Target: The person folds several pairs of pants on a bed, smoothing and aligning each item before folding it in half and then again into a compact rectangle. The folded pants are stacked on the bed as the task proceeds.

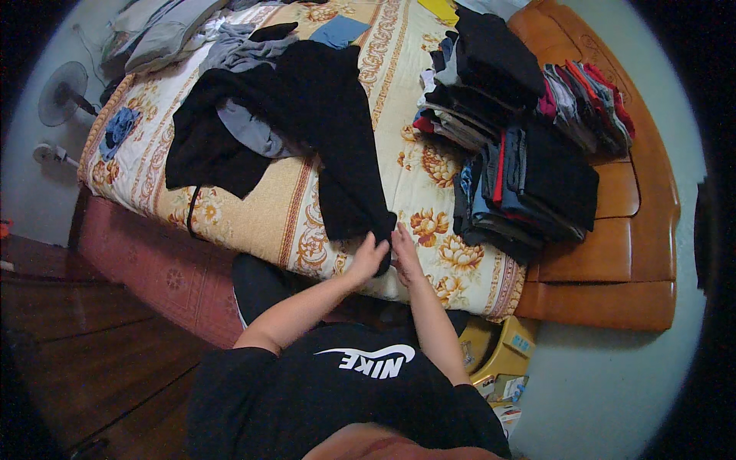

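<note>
A black long-sleeved garment (339, 126) with a grey inner side showing lies spread over the bed's near half. A dark cord hangs from its lower left. My left hand (367, 260) is at the narrow end of its sleeve by the bed's near edge, fingers around the black cloth. Close on the other side of that sleeve end is my right hand (406, 256), its fingers extended beside the cloth; whether it grips the fabric is unclear. Part of the sleeve end hangs between the two hands.
Stacks of folded clothes (529, 172) stand on the right of the floral-covered bed (443, 224), before a wooden headboard (650, 230). A blue crumpled cloth (119, 132), a blue folded cloth (339, 31) and grey clothes (241, 49) lie about. A fan (63, 93) stands beyond the left side.
</note>
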{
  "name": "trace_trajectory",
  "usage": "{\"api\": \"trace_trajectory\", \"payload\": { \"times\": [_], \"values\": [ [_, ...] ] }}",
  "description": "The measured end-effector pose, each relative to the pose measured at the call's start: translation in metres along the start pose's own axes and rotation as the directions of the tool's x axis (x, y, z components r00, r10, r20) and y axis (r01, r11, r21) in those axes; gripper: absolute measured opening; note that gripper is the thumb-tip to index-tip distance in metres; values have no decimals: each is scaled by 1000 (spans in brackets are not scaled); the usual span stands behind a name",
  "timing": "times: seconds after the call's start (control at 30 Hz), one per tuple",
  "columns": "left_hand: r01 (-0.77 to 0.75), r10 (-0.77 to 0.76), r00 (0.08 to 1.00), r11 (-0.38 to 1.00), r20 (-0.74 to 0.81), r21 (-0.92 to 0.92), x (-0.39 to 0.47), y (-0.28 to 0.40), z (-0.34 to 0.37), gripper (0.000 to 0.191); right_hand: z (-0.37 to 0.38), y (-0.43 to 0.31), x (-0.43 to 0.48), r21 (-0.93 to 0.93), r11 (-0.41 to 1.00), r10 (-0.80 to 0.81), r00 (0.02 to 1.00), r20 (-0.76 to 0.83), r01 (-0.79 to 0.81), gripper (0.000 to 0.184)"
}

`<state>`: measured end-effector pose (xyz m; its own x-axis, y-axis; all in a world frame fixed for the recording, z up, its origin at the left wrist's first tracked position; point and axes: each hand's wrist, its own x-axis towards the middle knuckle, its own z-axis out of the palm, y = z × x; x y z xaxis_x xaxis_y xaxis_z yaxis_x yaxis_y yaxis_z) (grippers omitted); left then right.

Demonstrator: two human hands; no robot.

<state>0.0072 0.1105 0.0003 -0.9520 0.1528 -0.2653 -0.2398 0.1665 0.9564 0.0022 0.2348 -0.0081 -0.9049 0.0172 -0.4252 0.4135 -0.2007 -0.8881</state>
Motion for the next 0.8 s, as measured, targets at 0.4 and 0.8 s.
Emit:
{"api": "trace_trajectory", "payload": {
  "times": [0.4, 0.8],
  "values": [
    [-233, 273, 952, 940, -139, 250, 68, -4, -172, 25, -32, 4, -33, -772, 632, -313, 933, -179, 64, 47],
    [3, 364, 931, -31, 9, 1000, 162, 26, -303, 57, -128, 14, -28, -773, 575, -115, 909, -401, -268, 46]
  ]
}}
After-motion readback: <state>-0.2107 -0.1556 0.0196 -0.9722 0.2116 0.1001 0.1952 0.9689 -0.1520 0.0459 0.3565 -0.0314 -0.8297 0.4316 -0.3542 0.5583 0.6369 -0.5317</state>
